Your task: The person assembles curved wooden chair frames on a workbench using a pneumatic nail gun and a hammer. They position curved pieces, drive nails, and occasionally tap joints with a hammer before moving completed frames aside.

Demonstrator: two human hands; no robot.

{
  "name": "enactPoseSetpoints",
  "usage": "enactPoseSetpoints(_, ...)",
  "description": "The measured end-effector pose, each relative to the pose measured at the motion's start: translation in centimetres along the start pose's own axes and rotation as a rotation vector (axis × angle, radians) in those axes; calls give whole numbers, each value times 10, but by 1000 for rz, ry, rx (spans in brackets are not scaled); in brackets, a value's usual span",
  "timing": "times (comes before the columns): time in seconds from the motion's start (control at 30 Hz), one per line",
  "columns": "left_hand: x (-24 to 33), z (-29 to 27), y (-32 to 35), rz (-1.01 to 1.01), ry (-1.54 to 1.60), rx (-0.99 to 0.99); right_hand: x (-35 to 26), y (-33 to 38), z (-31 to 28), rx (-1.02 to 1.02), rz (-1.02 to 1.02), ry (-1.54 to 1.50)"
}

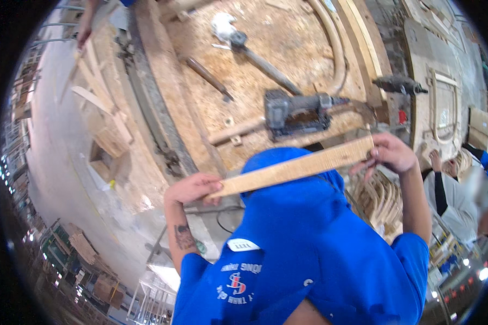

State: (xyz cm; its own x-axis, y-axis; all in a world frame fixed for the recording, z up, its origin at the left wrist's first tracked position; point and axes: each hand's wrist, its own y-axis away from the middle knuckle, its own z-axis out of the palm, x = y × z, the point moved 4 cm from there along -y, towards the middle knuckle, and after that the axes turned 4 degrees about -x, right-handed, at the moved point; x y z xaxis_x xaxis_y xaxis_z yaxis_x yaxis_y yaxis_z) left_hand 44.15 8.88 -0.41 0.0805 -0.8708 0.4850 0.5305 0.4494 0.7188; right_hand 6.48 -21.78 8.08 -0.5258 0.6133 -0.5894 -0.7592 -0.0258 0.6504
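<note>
A long, pale wooden slat [298, 167] runs across in front of my blue shirt, tilted up to the right. My left hand [192, 189] grips its lower left end with fingers closed on it. My right hand [390, 154] holds the upper right end between its fingertips. The slat hovers over the near edge of a chipboard workbench [287, 38]. Just beyond the slat, a dark grey nail gun [295, 111] lies on the bench.
A long-handled tool [255, 54] and a dark rod [209, 78] lie on the bench; another power tool [401, 84] rests at its right. Curved wooden parts [379, 197] are stacked below my right hand. A seated person [461, 195] is at the right. Wooden frames [100, 114] stand left.
</note>
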Motion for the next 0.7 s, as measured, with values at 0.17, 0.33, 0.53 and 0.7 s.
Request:
enactPoseSetpoints(0.17,5,-10,8,-18,-98,21,-10,3,13,-119,43,176)
enactPoseSetpoints(0.33,26,-7,15,7,-135,-92,-24,8,25,-245,117,214)
enactPoseSetpoints(0.53,48,-16,19,-28,-188,-95,-17,11,28,-261,65,316)
enactPoseSetpoints(0.7,56,-17,20,-52,-244,-88,2,13,25,-181,27,328)
